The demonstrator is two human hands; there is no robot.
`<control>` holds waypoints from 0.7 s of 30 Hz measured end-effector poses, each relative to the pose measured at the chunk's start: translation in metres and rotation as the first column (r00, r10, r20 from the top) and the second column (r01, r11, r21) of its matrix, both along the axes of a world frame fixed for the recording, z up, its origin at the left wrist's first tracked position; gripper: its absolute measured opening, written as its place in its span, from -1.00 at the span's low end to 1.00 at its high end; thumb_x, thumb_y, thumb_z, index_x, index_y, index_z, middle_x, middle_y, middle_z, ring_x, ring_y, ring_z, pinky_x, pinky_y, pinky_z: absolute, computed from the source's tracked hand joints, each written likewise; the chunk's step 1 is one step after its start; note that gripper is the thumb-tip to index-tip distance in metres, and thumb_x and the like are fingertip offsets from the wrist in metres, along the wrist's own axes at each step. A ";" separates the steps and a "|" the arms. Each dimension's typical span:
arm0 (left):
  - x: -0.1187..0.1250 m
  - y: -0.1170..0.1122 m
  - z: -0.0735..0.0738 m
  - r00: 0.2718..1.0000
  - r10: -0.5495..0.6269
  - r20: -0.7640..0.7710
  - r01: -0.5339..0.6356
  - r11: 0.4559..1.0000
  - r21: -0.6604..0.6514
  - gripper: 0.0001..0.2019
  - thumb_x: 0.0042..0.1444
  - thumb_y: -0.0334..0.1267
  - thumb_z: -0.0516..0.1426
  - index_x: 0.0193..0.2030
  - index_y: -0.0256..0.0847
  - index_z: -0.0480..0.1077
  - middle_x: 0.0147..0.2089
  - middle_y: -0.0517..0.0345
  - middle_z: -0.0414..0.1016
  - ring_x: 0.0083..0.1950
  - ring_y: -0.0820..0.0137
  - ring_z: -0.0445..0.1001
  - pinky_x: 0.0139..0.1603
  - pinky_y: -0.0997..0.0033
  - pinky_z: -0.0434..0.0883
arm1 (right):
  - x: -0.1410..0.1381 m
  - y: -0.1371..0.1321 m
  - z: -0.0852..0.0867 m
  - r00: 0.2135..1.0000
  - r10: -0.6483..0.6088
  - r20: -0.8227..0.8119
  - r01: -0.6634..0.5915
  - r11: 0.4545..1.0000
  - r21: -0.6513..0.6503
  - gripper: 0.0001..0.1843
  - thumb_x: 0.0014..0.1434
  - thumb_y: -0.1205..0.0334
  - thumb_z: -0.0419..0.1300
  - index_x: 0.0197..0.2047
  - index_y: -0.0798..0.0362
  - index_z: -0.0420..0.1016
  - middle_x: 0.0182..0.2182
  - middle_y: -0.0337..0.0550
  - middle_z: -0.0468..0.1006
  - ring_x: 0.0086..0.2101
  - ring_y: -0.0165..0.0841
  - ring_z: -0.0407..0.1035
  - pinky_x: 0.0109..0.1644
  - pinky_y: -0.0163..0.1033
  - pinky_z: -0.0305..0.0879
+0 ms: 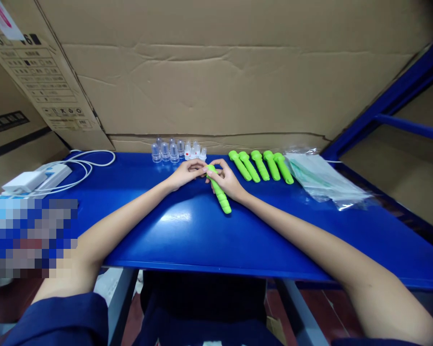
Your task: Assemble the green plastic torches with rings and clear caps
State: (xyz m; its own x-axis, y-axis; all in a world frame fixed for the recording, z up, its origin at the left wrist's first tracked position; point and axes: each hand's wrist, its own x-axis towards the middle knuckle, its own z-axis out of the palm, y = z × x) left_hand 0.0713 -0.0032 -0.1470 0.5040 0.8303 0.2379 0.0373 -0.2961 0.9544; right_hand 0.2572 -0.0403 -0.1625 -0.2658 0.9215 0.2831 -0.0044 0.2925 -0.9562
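Observation:
My right hand (228, 179) is closed around a lime-green ribbed handle (222, 196), whose rounded narrow end points down toward me. At its wider head, the fingers of my left hand (186, 175) pinch together, thumb against the green plastic. Whether some small part sits between those fingertips is hidden. Just behind my left hand stand several clear plastic caps (165, 151) and a cluster of small white-based clear pieces (195, 153), some with red marks. Several more green handles (260, 166) lie side by side to the right of my right hand.
Clear plastic bags (326, 178) lie at the right of the blue table (173, 245). On the left are a white power strip with a plug (25, 182) and a looped white cable (90, 166). Cardboard walls (216, 91) enclose the back; a blue frame (389, 96) stands right.

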 end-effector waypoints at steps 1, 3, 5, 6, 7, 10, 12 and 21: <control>0.000 0.001 -0.001 1.000 -0.003 -0.010 0.002 1.000 -0.009 -0.41 -0.05 0.20 0.37 -0.10 -0.29 0.49 -0.24 0.10 0.59 -0.25 0.43 0.53 -0.28 0.50 0.35 | 0.000 0.000 0.001 1.000 0.007 0.001 -0.007 1.000 -0.012 -0.37 0.06 -0.17 0.41 -0.05 -0.08 0.15 -0.50 -0.42 0.53 -0.69 -0.41 0.35 -0.67 -0.28 0.34; -0.001 0.002 -0.001 1.000 0.002 -0.021 -0.002 1.000 -0.006 -0.41 -0.05 0.20 0.37 -0.09 -0.28 0.49 -0.22 0.09 0.60 -0.25 0.43 0.53 -0.30 0.50 0.34 | 0.001 0.000 0.002 1.000 0.026 -0.006 -0.027 0.999 -0.036 -0.34 0.04 -0.17 0.43 -0.05 -0.08 0.13 -0.50 -0.43 0.53 -0.68 -0.40 0.37 -0.65 -0.27 0.37; -0.001 0.002 -0.001 1.000 0.010 -0.027 -0.009 1.000 0.012 -0.42 -0.03 0.21 0.36 -0.09 -0.27 0.49 -0.23 0.09 0.59 -0.25 0.42 0.53 -0.31 0.50 0.35 | 0.001 0.001 0.003 0.999 0.044 -0.015 -0.045 0.998 -0.051 -0.33 0.03 -0.17 0.44 -0.06 -0.08 0.12 -0.51 -0.43 0.54 -0.67 -0.39 0.38 -0.64 -0.27 0.39; 0.000 0.002 -0.001 1.000 0.012 -0.029 -0.011 1.000 0.019 -0.42 -0.03 0.21 0.35 -0.09 -0.27 0.50 -0.24 0.10 0.59 -0.26 0.42 0.53 -0.31 0.49 0.35 | 0.001 0.001 0.003 0.999 0.048 -0.019 -0.049 0.997 -0.057 -0.32 0.02 -0.18 0.45 -0.07 -0.09 0.11 -0.51 -0.43 0.54 -0.67 -0.39 0.39 -0.64 -0.28 0.39; 0.000 0.002 -0.001 0.999 0.013 -0.029 -0.013 1.000 0.022 -0.42 -0.02 0.22 0.35 -0.09 -0.27 0.50 -0.27 0.11 0.58 -0.27 0.42 0.53 -0.32 0.49 0.36 | 0.001 0.001 0.004 0.999 0.048 -0.022 -0.050 0.997 -0.062 -0.31 0.01 -0.19 0.45 -0.07 -0.09 0.11 -0.52 -0.44 0.54 -0.68 -0.39 0.39 -0.64 -0.29 0.39; 0.002 0.001 -0.001 1.000 0.007 -0.014 -0.006 1.000 0.016 -0.41 -0.03 0.22 0.36 -0.11 -0.29 0.50 -0.30 0.11 0.57 -0.29 0.41 0.53 -0.32 0.47 0.38 | 0.001 0.002 0.004 0.999 0.042 -0.028 -0.044 0.996 -0.080 -0.29 -0.01 -0.20 0.46 -0.09 -0.09 0.09 -0.53 -0.45 0.54 -0.68 -0.39 0.40 -0.66 -0.30 0.38; 0.004 0.000 -0.002 1.000 0.008 0.003 -0.008 1.000 0.021 -0.42 -0.01 0.21 0.36 -0.11 -0.29 0.49 -0.26 0.09 0.59 -0.30 0.41 0.54 -0.30 0.46 0.40 | 0.001 0.002 0.004 0.999 0.041 -0.032 -0.044 0.996 -0.083 -0.29 -0.01 -0.21 0.46 -0.09 -0.10 0.09 -0.52 -0.44 0.55 -0.67 -0.40 0.41 -0.65 -0.31 0.39; 0.008 -0.002 -0.010 0.999 0.037 0.004 -0.037 0.997 0.067 -0.49 0.09 0.13 0.33 -0.03 -0.25 0.45 -0.04 -0.01 0.60 -0.31 0.45 0.56 -0.35 0.51 0.37 | -0.001 0.004 0.003 0.998 0.017 -0.063 -0.025 0.992 -0.120 -0.27 -0.04 -0.19 0.48 -0.10 -0.11 0.08 -0.54 -0.46 0.51 -0.65 -0.38 0.42 -0.65 -0.29 0.38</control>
State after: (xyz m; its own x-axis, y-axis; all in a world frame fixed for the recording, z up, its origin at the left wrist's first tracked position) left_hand 0.0791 -0.0053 -0.1571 0.4729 0.8303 0.2947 0.0469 -0.3578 0.9326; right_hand 0.2567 -0.0361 -0.1599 -0.2707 0.9444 0.1867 -0.0697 0.1742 -0.9822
